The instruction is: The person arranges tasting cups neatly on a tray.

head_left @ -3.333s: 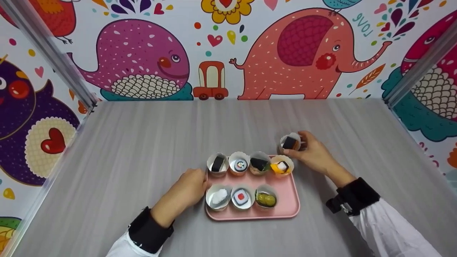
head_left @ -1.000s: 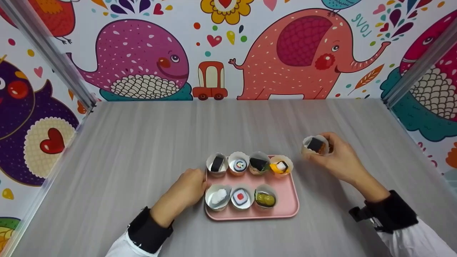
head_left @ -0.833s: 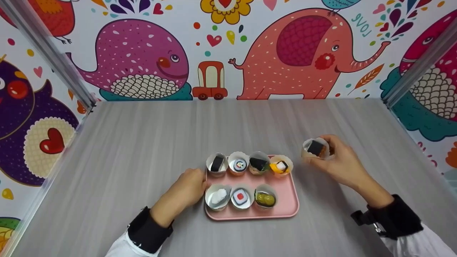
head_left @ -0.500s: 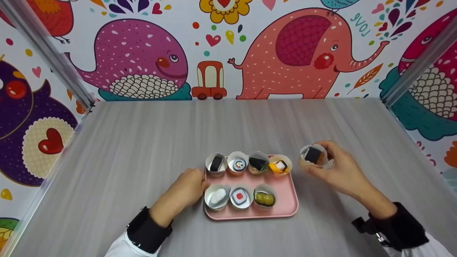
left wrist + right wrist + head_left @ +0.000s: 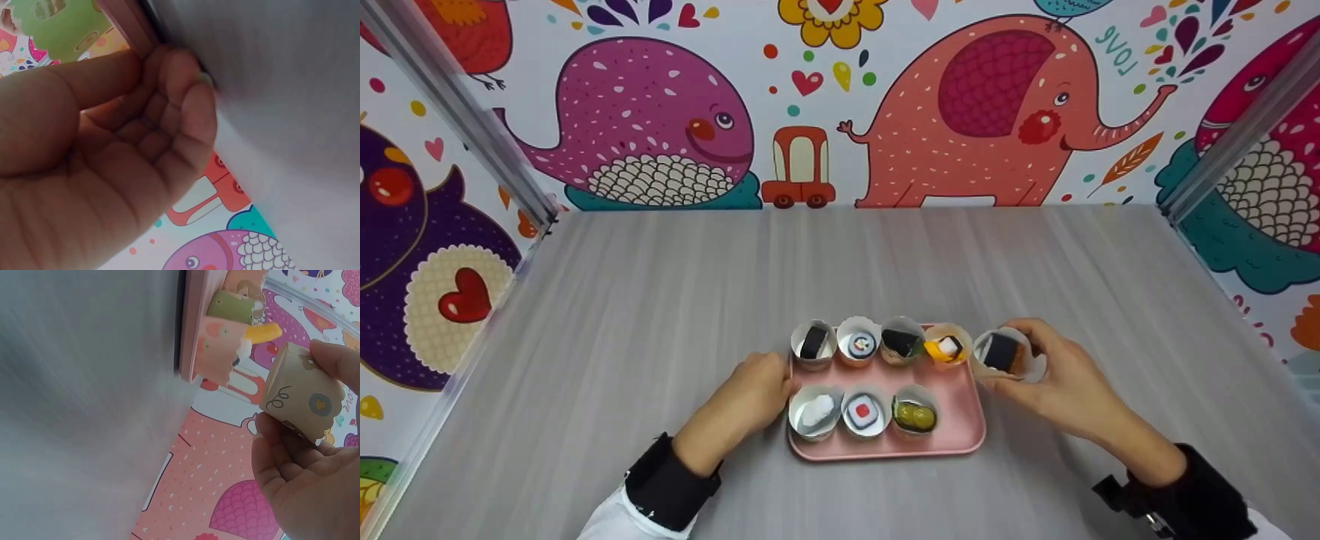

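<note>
My right hand (image 5: 1069,386) holds a scalloped paper cup (image 5: 298,385) between thumb and fingers, at the pink tray's (image 5: 964,409) back right corner. Inside that cup is a sushi piece (image 5: 1001,351) with a black wrap and orange-brown side. In the right wrist view the cup hangs above the table, apart from the tray. My left hand (image 5: 754,394) grips the tray's left edge, with the thumb and curled fingers at the rim in the left wrist view. Several sushi cups line the tray's back, the rightmost an orange-and-white one (image 5: 946,347).
Three more cups stand along the tray's front: a white piece (image 5: 817,411), a red-centred roll (image 5: 862,411) and a green-topped piece (image 5: 915,416). Bare tray shows at the front right. Printed panels (image 5: 975,112) wall in the grey table (image 5: 697,277).
My right hand, holding the cup, first moved right from behind the tray's back right corner, then came nearer and left toward that corner. The left hand stays on the tray.
</note>
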{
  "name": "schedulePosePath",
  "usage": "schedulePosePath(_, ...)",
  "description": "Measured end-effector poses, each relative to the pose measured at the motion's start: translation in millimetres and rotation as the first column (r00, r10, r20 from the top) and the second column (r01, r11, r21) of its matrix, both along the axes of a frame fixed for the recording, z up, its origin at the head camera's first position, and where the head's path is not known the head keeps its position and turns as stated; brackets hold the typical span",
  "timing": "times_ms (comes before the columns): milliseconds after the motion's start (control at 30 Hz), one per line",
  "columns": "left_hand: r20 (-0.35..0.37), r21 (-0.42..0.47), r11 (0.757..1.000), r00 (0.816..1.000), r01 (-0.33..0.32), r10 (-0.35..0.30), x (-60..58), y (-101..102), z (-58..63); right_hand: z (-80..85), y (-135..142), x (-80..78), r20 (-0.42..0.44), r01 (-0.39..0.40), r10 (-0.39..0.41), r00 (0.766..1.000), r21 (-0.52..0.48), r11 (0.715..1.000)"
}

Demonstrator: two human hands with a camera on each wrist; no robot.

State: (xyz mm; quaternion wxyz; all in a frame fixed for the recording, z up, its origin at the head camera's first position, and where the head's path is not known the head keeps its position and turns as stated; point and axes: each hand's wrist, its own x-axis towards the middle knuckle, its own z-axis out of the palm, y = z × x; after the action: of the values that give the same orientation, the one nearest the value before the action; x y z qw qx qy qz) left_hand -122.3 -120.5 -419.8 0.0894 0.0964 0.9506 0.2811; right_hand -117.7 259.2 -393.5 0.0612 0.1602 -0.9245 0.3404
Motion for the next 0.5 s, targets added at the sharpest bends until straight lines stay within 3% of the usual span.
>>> schedulePosePath(500, 0.01, 0.014, 1.0, 1.0, -0.007, 0.007, -0.4, 0.7, -1.0, -16.0, -11.2, 11.7, 0.007, -0.13, 0.13, 0.991, 0.051, 0.99)
